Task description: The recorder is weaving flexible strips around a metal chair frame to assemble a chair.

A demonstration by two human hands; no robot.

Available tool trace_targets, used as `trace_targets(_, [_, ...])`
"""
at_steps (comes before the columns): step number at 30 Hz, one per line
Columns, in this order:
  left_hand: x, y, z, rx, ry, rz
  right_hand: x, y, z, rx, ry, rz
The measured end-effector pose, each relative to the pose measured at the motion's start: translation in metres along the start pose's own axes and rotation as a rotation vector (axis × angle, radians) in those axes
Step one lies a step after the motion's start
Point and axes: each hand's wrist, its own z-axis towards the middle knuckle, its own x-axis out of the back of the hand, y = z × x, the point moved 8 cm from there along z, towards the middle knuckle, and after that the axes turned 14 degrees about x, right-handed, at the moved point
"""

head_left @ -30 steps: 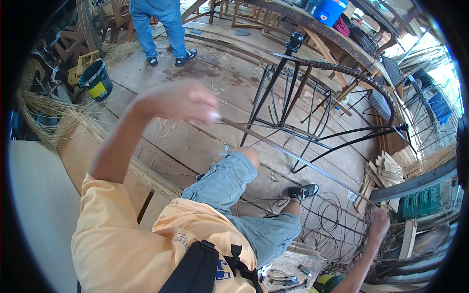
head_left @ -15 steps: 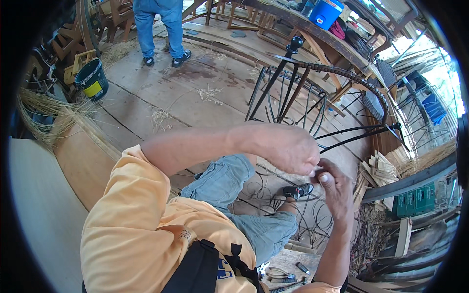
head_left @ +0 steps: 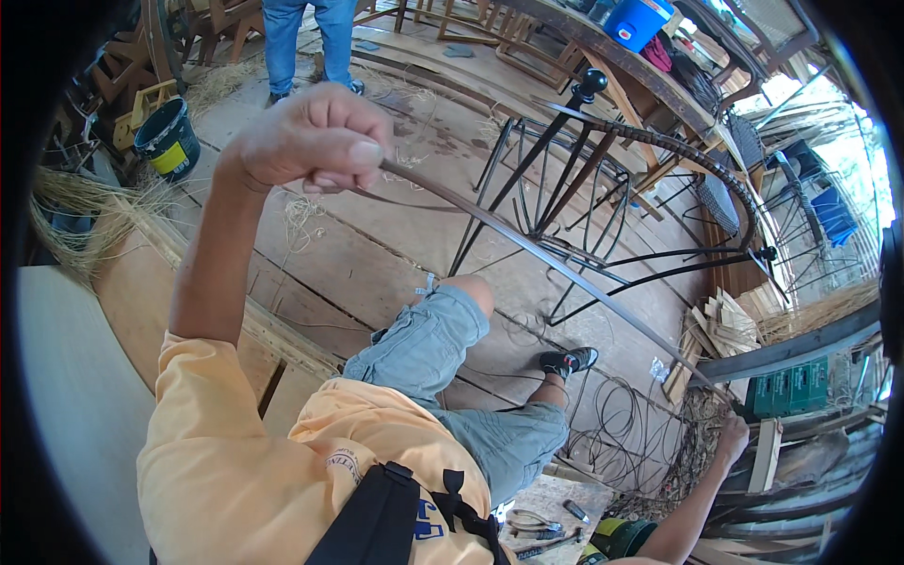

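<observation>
A long rattan strip [head_left: 565,273] is pinched taut between left hand [head_left: 315,141] and right hand [head_left: 730,438]; the metal chair frame [head_left: 650,188] is only partly wrapped.

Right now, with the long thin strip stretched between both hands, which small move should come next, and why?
Probably keep drawing the left hand up and away. The long thin dark weaving strip runs taut from its pinch down to the right hand by the woven dark mesh, crossing the black metal chair frame.
</observation>
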Motion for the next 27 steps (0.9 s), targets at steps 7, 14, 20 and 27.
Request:
trace_targets(7, [-0.135,0.04,0.069,-0.224,-0.297,0.618,0.012,-0.231,0.038,0.321,-0.067,0.427])
trace_targets(14, [-0.154,0.046,0.087,-0.253,-0.264,0.625,0.021,-0.381,-0.04,0.495,-0.375,0.996])
trace_targets(20, [-0.064,0.03,0.052,0.04,-0.079,0.521,0.036,-0.225,-0.003,0.275,-0.038,0.448])
trace_targets(27, [0.043,0.003,-0.025,0.056,0.156,0.217,0.069,0.044,-0.002,0.183,0.097,-0.127])
